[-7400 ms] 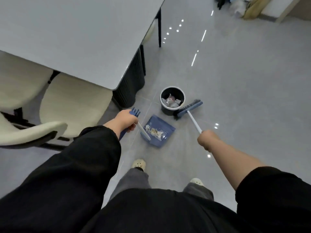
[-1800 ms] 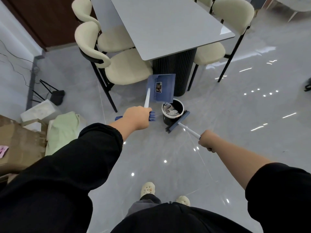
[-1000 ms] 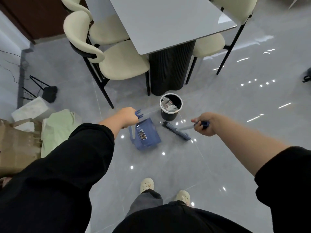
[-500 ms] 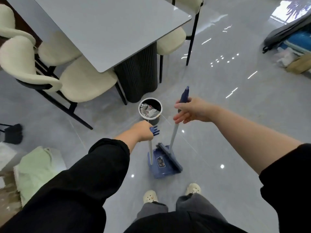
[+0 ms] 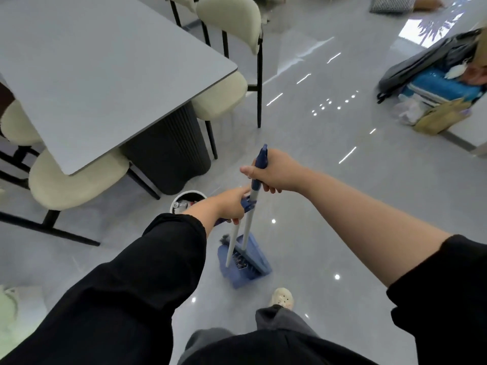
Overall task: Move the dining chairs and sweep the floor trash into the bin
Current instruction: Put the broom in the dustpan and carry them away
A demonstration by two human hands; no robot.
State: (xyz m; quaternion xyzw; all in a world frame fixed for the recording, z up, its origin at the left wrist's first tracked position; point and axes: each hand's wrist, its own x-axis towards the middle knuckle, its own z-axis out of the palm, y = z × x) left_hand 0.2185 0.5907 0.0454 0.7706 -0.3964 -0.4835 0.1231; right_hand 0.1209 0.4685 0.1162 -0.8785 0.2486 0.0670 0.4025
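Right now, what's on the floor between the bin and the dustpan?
Head view: nothing on the floor that I can see, just bare tile. The left hand and forearm cross above that stretch, hiding part of it, between the bin and dustpan.

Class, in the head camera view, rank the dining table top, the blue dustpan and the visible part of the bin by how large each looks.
1. Dining table top, by far the largest.
2. Blue dustpan.
3. Bin, smallest, though the left hand and its arm hide part of it.

Home dining rm: grey table (image 5: 100, 72) w/ cream chairs (image 5: 229, 22), glossy tile floor (image 5: 342, 180).
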